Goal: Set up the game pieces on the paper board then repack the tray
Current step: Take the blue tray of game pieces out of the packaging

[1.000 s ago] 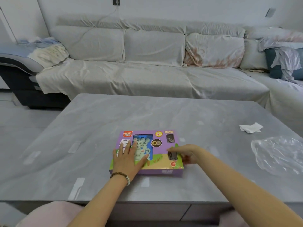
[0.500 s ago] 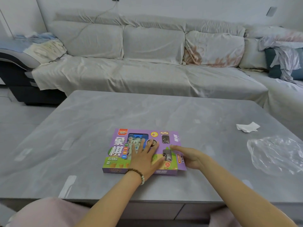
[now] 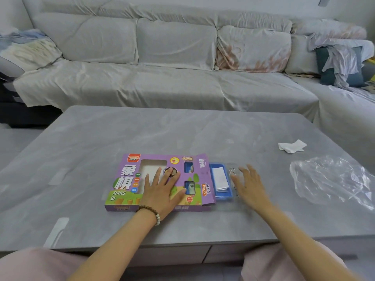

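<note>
A long pale sofa (image 3: 162,82) under loose covers fills the far side, and the grey bench (image 3: 142,134) runs from it to my knees. On the right of the bench lies a crumpled sheet of clear plastic (image 3: 328,179).

Near the middle, towards me, the purple game box (image 3: 125,179) lies flat with its printed face up and its right end flap (image 3: 204,165) open. My left hand (image 3: 162,191) lies flat on the box lid, fingers straight and spread, palm pressing down and gripping nothing. My right hand (image 3: 249,185) is just right of the box, blurred, with fingers spread and loose and nothing in them. I cannot tell whether it touches the bench.

The blue tray (image 3: 215,167) sticks part way out of the box's open right end, between the box and my right hand. A folded white paper (image 3: 220,178) lies in the exposed part of the tray. Through a small window in the box lid a pale game piece (image 3: 190,186) shows.

A crumpled white tissue (image 3: 292,146) sits far right, apart from the plastic. A bead bracelet (image 3: 151,211) circles my left wrist. A small wire clip (image 3: 232,170) lies just beside the tray's right edge, close to my right fingertips.
</note>
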A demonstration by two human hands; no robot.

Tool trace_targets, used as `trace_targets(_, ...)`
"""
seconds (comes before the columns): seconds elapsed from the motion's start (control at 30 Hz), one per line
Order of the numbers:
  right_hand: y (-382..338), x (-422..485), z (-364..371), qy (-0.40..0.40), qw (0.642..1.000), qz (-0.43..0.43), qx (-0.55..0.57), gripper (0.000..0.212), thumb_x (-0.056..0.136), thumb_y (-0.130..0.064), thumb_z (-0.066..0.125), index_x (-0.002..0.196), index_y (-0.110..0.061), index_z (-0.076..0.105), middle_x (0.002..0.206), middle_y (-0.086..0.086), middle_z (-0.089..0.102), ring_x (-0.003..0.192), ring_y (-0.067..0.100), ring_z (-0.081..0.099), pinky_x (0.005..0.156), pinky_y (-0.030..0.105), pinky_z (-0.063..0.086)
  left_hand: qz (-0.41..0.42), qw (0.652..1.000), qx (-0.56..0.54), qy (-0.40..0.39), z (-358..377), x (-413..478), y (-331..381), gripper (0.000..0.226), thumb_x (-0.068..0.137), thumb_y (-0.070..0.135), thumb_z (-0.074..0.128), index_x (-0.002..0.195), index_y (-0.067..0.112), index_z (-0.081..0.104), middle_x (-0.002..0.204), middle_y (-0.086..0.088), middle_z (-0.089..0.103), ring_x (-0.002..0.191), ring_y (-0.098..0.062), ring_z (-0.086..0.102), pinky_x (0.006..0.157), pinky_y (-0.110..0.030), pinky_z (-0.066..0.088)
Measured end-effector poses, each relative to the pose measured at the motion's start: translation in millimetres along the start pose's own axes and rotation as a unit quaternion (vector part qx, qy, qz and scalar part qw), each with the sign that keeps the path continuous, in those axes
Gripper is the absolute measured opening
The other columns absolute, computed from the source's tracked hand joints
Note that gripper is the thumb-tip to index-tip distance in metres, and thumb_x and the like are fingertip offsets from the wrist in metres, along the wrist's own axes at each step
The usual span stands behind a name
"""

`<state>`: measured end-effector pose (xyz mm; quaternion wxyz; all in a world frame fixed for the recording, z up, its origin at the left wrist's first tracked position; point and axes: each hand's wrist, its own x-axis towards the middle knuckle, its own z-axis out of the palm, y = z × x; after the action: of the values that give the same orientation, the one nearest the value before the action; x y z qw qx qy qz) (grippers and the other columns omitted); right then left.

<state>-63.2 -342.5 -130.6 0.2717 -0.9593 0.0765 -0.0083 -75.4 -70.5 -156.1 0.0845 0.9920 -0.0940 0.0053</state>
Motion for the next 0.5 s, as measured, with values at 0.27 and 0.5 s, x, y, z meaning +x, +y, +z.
trace_targets(0.27,-46,-24,43,-0.077,0.984,-0.159,-0.021,0.079,0.086,-0.065,0.012,0.151,-0.021,0.002,0.158,-0.009,0.002,0.144,0.007,0.007,0.117,0.025,0.008,0.002,1.000,0.001,0.012,2,0,0,0.100,0.059,0.077,-0.030,0.146,0.040,0.003,0.156,0.014,-0.002,0.144,-0.016,-0.007,0.117,-0.042,-0.003)
trace_targets(0.5,30,-10,5,-0.047,0.984,-0.132,-0.115,0.077,0.087,-0.069,0.012,0.149,-0.024,0.022,0.156,-0.010,0.014,0.143,0.008,0.015,0.116,0.027,0.010,0.006,1.000,-0.027,0.007,1,0,-1,0.108,0.055,0.080,-0.030,0.147,0.036,0.009,0.156,0.011,0.002,0.144,-0.016,0.000,0.117,-0.039,0.003)
